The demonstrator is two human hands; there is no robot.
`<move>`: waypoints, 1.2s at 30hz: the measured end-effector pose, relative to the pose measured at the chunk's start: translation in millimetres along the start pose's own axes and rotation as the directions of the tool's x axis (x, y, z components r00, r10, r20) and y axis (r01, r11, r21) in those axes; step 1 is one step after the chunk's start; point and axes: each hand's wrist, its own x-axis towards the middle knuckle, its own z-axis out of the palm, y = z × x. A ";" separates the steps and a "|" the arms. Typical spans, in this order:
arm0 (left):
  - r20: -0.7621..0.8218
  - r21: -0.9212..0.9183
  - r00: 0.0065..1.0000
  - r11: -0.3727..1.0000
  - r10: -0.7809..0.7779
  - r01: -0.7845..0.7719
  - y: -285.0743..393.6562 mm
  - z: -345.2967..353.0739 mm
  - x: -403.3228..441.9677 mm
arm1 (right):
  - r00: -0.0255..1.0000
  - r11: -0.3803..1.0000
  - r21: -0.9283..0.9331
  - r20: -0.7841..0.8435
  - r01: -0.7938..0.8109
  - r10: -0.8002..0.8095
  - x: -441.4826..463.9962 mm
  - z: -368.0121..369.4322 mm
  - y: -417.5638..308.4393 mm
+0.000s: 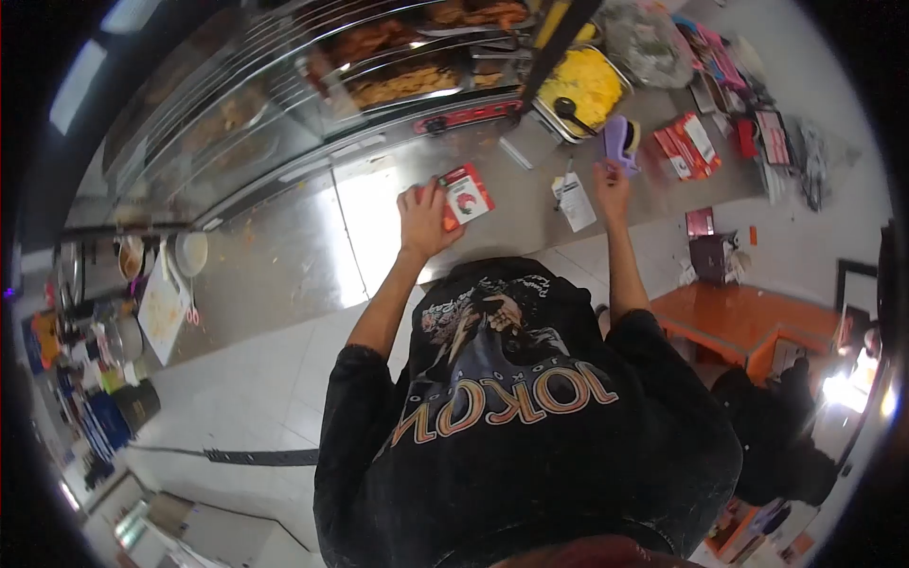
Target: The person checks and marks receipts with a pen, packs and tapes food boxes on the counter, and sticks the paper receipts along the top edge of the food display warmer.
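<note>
My left hand (423, 220) grips the left side of a small red and white carton (466, 199) on the steel counter (284, 260). Its fingers curl over the carton's edge. At the near end of a purple tape dispenser (617, 138), my right hand (613, 180) has its fingers closed against it; any strip of tape between them is too small to see. A white paper slip (575, 202) with a pen on it lies left of my right hand. Another red and white carton (688, 148) rests right of the dispenser.
A glass display case (227, 114) with trays of fried food stands behind the counter. Beside it is a tray of yellow food (579, 80) with a black ladle (568, 109). At the left lie a cutting board (163, 317) and white bowl (191, 254). An orange table (729, 310) stands right.
</note>
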 end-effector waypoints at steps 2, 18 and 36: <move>-0.006 0.031 1.000 0.999 0.025 -0.025 1.0 2.2 -1.3 | 0.981 0.999 -0.035 -0.190 0.037 -0.043 13.7 -27.1 23.6; -0.084 0.012 0.988 0.992 0.130 -0.129 9.7 11.9 -12.4 | 0.938 0.899 -0.416 0.236 -0.139 0.255 -53.4 1.8 46.6; 0.139 -0.471 0.777 0.649 -0.615 0.598 2.1 -16.9 14.4 | 0.593 0.997 0.049 0.801 0.061 -0.076 -68.4 134.2 -145.0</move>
